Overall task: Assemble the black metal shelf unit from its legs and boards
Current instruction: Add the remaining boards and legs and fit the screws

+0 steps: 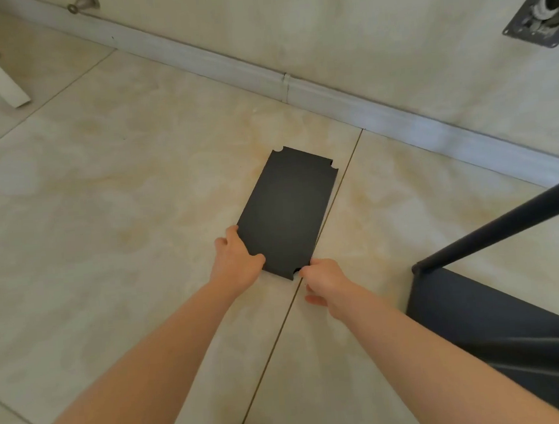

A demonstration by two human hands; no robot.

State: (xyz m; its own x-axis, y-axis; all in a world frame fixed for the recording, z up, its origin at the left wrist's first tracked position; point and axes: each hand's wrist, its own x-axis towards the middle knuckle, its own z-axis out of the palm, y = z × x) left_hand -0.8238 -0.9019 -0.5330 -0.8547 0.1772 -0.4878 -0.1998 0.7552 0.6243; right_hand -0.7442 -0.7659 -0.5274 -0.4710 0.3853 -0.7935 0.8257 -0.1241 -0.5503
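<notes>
Both hands grasp the near end of a black board lying flat on the tiled floor: the left hand pinches its near-left edge, the right hand its notched near corner. A part-built frame stands to the right. Looks like fetching a shelf; next, lift it level and carry it over to the legs
</notes>
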